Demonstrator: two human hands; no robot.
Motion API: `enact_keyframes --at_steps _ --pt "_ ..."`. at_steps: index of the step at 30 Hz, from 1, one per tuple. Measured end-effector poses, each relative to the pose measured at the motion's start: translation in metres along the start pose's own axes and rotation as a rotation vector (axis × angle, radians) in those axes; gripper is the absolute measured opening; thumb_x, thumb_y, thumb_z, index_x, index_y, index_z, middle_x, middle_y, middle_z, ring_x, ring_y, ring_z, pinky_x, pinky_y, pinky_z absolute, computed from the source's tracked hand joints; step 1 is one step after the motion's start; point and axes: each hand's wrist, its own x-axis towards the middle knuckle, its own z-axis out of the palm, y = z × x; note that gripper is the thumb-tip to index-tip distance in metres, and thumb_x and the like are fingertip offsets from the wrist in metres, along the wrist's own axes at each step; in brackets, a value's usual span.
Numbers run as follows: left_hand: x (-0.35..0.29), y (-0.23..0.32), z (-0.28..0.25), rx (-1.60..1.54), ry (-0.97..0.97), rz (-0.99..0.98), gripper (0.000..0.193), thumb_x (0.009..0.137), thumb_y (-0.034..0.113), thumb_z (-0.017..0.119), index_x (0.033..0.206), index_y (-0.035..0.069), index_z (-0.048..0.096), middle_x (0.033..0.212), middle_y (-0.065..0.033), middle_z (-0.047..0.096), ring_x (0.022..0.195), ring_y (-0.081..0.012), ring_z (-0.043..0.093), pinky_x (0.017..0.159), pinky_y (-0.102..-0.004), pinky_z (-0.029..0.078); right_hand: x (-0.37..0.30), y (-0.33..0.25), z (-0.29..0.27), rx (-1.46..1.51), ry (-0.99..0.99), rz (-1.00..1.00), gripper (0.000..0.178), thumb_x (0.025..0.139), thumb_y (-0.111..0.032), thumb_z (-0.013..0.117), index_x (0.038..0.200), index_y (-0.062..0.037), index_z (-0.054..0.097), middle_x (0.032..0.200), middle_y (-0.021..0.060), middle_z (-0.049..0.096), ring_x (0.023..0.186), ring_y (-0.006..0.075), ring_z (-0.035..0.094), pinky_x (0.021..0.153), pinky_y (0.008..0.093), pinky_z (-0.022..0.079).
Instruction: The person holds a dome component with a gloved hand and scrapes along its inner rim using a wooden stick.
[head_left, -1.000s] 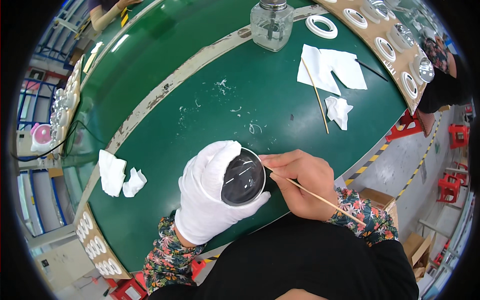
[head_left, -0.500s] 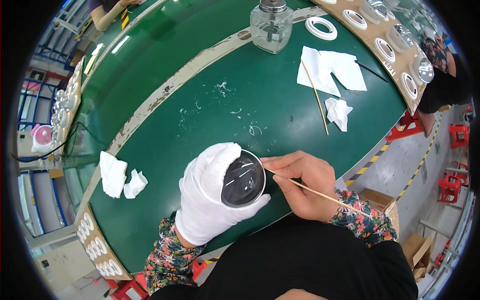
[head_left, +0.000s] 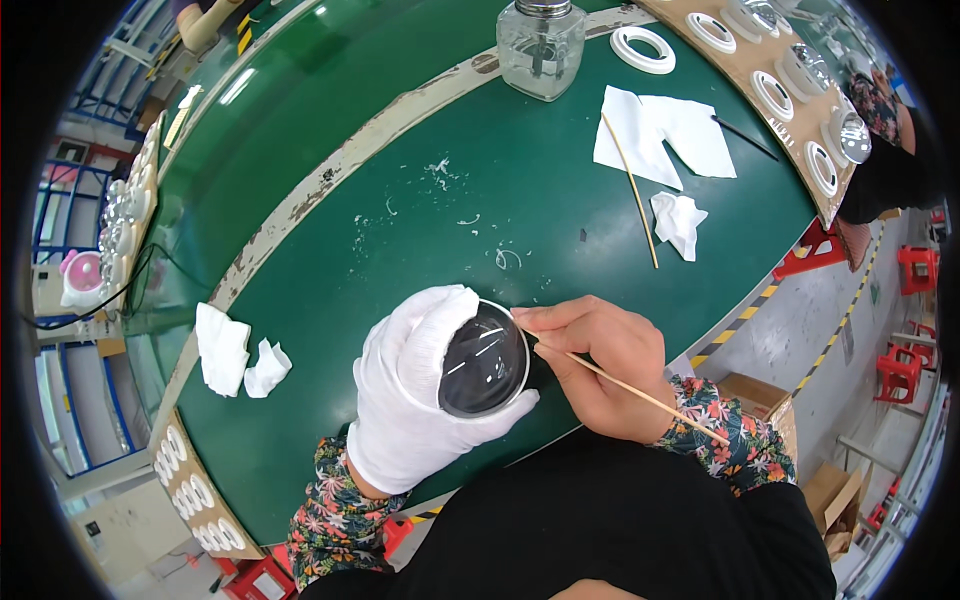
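Note:
My left hand [head_left: 415, 405], in a white glove, is wrapped round a clear glass dome [head_left: 487, 362] with a pale rim. Its round face is turned up, showing dark with light reflections. Bare fingers of my right hand [head_left: 605, 365] pinch a thin wooden stick [head_left: 645, 397] near its end. The stick's tip meets the rim on the dome's right side, partly covered by my fingertips; its other end runs back over my floral sleeve. Small white shavings [head_left: 508, 259] lie on the green table [head_left: 430, 240] beyond the dome.
Far right are white cloths [head_left: 665, 135], a second wooden stick [head_left: 632, 195], a black thin rod [head_left: 745, 137] and a white ring [head_left: 643, 50]. A glass jar [head_left: 541, 60] stands at the back. Boards with rings and domes [head_left: 772, 95] line the right edge. Folded cloths [head_left: 222, 350] lie left.
My right hand and the stick have shifted slightly left and up along the dome's rim. The gloved left hand keeps its hold, moved only a touch left.

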Motion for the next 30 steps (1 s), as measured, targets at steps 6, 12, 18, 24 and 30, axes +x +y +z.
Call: enact_keyframes --at_steps 6,12,18,24,30 --pt "0.0015 0.0025 -0.0013 0.017 0.003 0.001 0.088 0.056 0.029 0.095 0.130 0.006 0.052 0.118 -0.0149 0.061 0.098 -0.0309 0.066 0.083 -0.0401 0.054 -0.0041 -0.0006 -0.0044 0.027 -0.026 -0.032 0.017 0.083 0.011 0.068 0.086 -0.0005 0.055 0.098 0.0189 0.071 0.095 0.0344 0.074 0.074 0.0359 0.061" --pt "0.0014 0.0027 -0.0012 0.022 -0.001 0.003 0.087 0.058 0.031 0.094 0.131 0.007 0.053 0.119 -0.0147 0.061 0.098 -0.0326 0.065 0.082 -0.0421 0.052 -0.0063 -0.0004 -0.0053 0.036 -0.025 -0.087 0.020 0.079 0.014 0.068 0.085 0.0005 0.055 0.096 0.0195 0.070 0.094 0.0363 0.074 0.075 0.0389 0.062" --pt "0.0010 0.0031 -0.0042 0.006 -0.024 -0.026 0.086 0.056 0.028 0.095 0.128 0.006 0.054 0.119 -0.0152 0.061 0.099 -0.0314 0.066 0.083 -0.0406 0.054 -0.0069 -0.0013 -0.0048 0.048 -0.024 -0.078 0.020 0.078 0.016 0.068 0.085 0.0012 0.055 0.096 0.0200 0.070 0.094 0.0366 0.074 0.075 0.0391 0.063" --pt "0.0034 0.0044 -0.0040 0.015 -0.029 -0.001 0.088 0.055 0.024 0.096 0.128 0.005 0.052 0.120 -0.0164 0.061 0.101 -0.0306 0.067 0.086 -0.0395 0.056 -0.0024 -0.0001 -0.0011 0.015 -0.009 -0.098 0.021 0.079 0.016 0.068 0.085 0.0021 0.054 0.098 0.0211 0.069 0.094 0.0379 0.073 0.075 0.0391 0.063" --pt "0.0020 0.0037 -0.0051 0.010 -0.035 -0.014 0.088 0.055 0.024 0.096 0.129 0.005 0.052 0.120 -0.0163 0.061 0.101 -0.0309 0.067 0.086 -0.0395 0.056 -0.0058 -0.0026 -0.0062 0.058 -0.035 -0.066 0.020 0.080 0.016 0.068 0.086 0.0022 0.054 0.097 0.0204 0.069 0.094 0.0379 0.073 0.076 0.0390 0.063"
